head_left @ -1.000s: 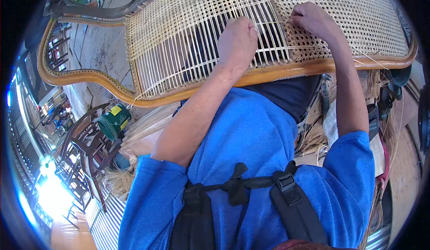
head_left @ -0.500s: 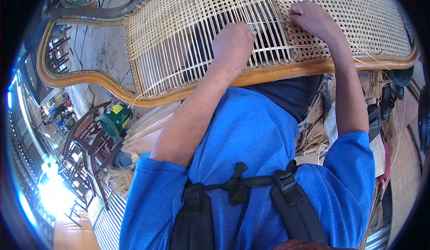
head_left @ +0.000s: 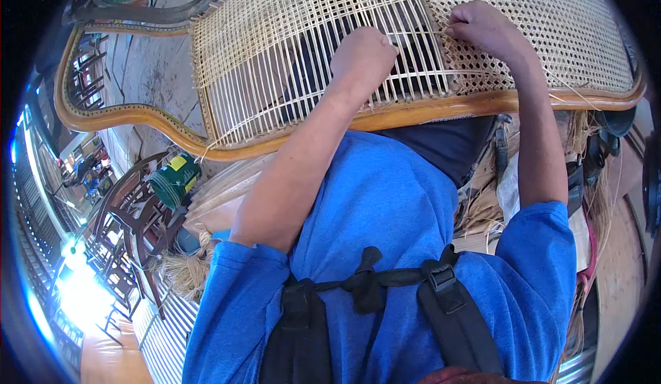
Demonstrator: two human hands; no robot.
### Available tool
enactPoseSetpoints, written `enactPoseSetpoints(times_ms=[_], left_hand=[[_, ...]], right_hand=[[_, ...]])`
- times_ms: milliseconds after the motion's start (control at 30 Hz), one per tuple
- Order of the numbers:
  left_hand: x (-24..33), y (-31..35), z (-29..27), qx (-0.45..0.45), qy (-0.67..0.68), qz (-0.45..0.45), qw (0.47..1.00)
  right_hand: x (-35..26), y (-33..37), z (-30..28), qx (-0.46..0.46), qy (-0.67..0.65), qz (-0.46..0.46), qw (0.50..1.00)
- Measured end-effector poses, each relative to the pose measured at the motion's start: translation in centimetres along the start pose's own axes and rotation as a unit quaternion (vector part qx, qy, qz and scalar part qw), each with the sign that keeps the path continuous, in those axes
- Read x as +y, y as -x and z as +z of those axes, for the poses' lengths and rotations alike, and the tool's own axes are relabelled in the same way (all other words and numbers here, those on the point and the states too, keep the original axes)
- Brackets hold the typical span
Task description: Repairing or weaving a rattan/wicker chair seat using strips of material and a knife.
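Note:
Across my lap lies a curved wooden furniture frame with a woven cane panel. On its left part, upright cane strands are crossed by fewer rows toward the near edge, leaving gaps. Over these strands my left hand is closed, knuckles up, its fingertips mostly hidden. My right hand is closed in a pinch at the divider between the open section and the finished mesh. A thin cane strand seems to run between the hands, its ends hidden in my fingers.
A green bucket with yellow patches stands at the left, beside dark wooden chair frames. Loose fibre bundles lie near it. More long strands hang at the right. The frame's curved arm reaches far left.
My left hand has moved slightly up and to the right over the strands. My right hand has shifted only a little at the divider. The frame stays almost in place.

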State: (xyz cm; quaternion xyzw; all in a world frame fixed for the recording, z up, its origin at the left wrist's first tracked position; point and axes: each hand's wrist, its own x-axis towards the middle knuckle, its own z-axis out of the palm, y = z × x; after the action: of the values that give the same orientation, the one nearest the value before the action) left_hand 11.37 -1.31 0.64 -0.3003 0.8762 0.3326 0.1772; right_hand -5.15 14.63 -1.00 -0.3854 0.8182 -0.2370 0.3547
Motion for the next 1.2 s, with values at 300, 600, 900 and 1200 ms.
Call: enactPoseSetpoints(times_ms=[300, 600, 900, 1200], left_hand=[[-0.1, 0.2, 1.6, 0.056, 0.185, -0.093, 0.977], [-0.9, -0.1, 0.5, 0.004, 0.215, -0.095, 0.972], [0.4, 1.3, 2.4, 0.133, 0.095, -0.069, 0.984], [-0.5, 1.3, 0.6, 0.075, -0.083, 0.052, 0.992]], right_hand=[[0.5, -0.3, 0.0, -0.020, -0.013, -0.025, 0.999], [1.7, -0.9, 0.8, -0.005, -0.009, 0.001, 1.000], [0.7, -0.8, 0.8, -0.026, -0.030, 0.034, 0.999], [0.4, -0.7, 1.4, 0.069, 0.041, 0.000, 0.997]])
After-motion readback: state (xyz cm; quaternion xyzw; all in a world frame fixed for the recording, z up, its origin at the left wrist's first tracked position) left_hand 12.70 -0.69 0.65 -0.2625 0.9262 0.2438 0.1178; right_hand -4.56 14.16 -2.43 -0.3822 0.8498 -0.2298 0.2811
